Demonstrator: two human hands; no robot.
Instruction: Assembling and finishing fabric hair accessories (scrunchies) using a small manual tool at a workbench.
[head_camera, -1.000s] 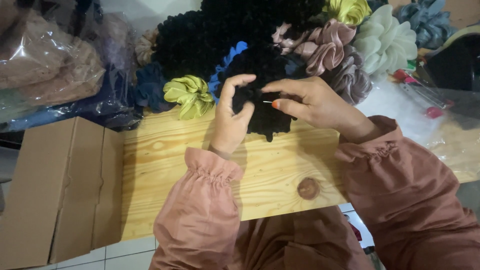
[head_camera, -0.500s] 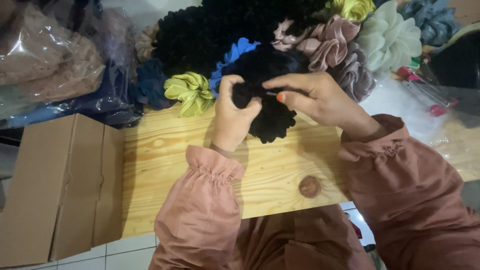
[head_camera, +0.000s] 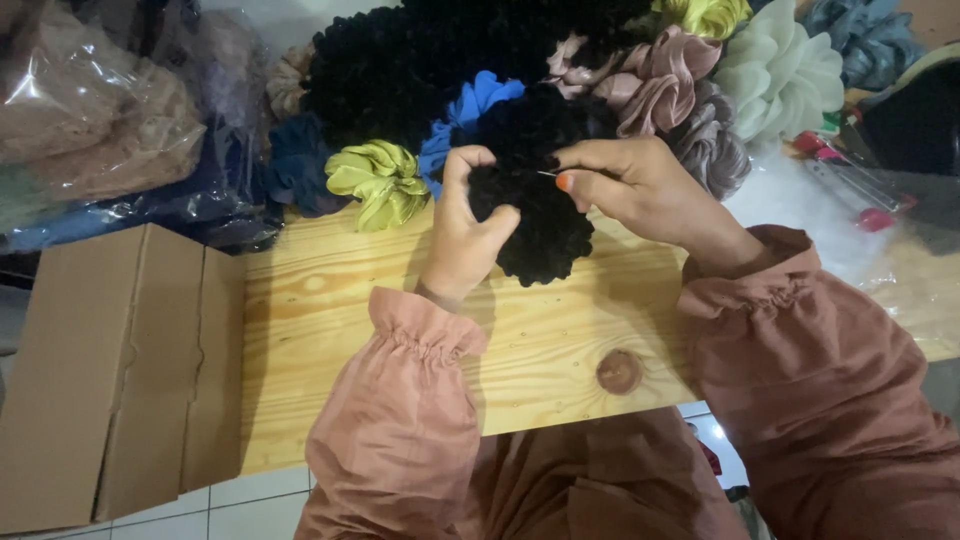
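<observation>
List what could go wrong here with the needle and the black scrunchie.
1. The right hand pinches a thin needle aimed toward the left hand, whose thumb lies close to the tip; a prick looks possible.
2. The black scrunchie is dark and fluffy, so the tip may be hard to see once inside it.
3. Other scrunchies crowd close behind on the table; a dropped needle could get lost among them.
</observation>
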